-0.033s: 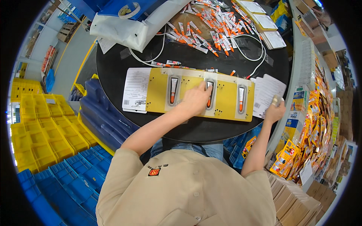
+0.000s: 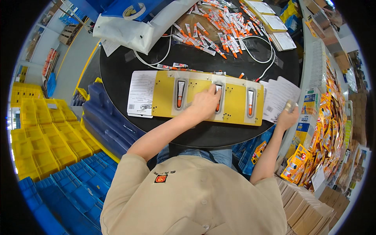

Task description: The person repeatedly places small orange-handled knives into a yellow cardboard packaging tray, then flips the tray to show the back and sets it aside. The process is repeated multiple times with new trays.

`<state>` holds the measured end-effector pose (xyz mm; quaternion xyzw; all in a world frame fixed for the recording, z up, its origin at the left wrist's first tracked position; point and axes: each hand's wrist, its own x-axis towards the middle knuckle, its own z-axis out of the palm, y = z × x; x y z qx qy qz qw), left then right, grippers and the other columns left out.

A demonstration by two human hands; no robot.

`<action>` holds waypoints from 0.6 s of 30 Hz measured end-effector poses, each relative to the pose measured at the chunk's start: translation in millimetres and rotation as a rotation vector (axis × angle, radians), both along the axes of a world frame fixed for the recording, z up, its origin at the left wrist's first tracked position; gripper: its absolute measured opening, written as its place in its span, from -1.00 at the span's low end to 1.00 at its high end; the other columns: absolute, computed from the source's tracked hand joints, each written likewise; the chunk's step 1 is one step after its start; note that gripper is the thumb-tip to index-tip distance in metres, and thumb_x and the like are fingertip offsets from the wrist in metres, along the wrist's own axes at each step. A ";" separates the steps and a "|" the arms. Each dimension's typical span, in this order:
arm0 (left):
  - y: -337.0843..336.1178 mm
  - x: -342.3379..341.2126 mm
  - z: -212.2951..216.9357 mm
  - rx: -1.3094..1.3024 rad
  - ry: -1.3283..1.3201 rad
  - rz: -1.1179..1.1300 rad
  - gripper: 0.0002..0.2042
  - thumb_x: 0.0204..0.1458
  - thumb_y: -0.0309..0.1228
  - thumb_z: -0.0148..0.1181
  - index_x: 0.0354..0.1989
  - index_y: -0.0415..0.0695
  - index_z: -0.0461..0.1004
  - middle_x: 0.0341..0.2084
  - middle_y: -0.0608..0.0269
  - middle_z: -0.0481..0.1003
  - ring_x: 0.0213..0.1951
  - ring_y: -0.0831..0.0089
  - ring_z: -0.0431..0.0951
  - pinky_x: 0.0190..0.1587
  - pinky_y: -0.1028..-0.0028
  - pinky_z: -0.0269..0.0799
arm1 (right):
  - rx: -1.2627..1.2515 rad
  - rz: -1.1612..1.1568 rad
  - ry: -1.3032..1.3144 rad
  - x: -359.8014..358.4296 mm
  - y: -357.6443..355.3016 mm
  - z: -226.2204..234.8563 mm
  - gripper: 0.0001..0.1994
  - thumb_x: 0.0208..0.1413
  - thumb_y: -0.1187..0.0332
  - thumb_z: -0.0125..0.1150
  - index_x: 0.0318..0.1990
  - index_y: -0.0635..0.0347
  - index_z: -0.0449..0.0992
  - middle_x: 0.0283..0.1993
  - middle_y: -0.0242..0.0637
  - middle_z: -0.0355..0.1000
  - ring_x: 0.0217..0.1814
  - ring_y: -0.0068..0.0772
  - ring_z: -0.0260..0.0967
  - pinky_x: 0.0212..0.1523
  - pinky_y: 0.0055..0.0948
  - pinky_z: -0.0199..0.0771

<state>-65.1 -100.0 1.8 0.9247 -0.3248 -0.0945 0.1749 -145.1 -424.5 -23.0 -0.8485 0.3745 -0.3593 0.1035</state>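
Observation:
On the round black table lies a long yellow board (image 2: 196,94) with three clear blister trays. In the left one sits a small tube with an orange cap (image 2: 179,94), and in the right one lies a similar tube (image 2: 250,102). My left hand (image 2: 205,102) is over the middle blister, its fingers closed on the middle tube (image 2: 218,90), which they partly cover. At the board's right end, my right hand (image 2: 288,115) grips printed white cards (image 2: 281,96), fanned apart, with a pale cover on one fingertip. Another printed card (image 2: 141,92) lies at the board's left end.
Many loose orange-capped tubes (image 2: 223,23) are heaped at the table's far side. White cables (image 2: 270,58) curve across it. Card stacks (image 2: 284,41) stand far right, plastic sheeting (image 2: 125,31) far left. Yellow bins (image 2: 51,141) and blue bins (image 2: 78,188) flank my left side; orange packages (image 2: 299,160) crowd the right.
My right hand has shifted slightly right, drawing the top card further out from the others. My left hand stays at the middle tube, almost unmoved.

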 end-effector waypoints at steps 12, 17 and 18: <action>-2.9 30.8 3.8 0.004 0.033 0.198 -0.35 -0.22 -0.11 0.42 -0.03 -0.21 0.27 -0.18 -0.07 0.36 -0.26 -0.01 0.54 -0.26 0.18 0.50 | 0.456 0.390 -0.439 -7.0 115.5 72.9 -0.79 0.22 0.36 0.13 -0.18 0.40 0.45 -0.28 -0.25 0.51 -0.26 -0.59 0.35 -0.19 -0.54 0.38; 8.9 36.4 -5.7 -0.073 0.184 0.161 -0.40 -0.16 -0.25 0.38 0.05 -0.15 0.24 -0.11 -0.05 0.36 -0.14 -0.07 0.49 -0.12 0.14 0.46 | 0.689 0.381 -0.452 -10.0 128.7 72.2 -0.78 0.23 0.36 0.11 -0.14 0.38 0.44 -0.28 -0.24 0.50 -0.26 -0.59 0.35 -0.18 -0.55 0.38; 16.5 35.1 -4.8 -0.182 0.227 0.146 -0.40 -0.11 -0.30 0.32 0.13 -0.12 0.24 -0.03 -0.07 0.35 -0.06 -0.05 0.46 -0.03 0.15 0.42 | 0.534 0.413 -0.325 -10.4 135.1 68.8 -0.76 0.22 0.35 0.12 -0.11 0.39 0.44 -0.25 -0.20 0.51 -0.25 -0.52 0.38 -0.16 -0.51 0.39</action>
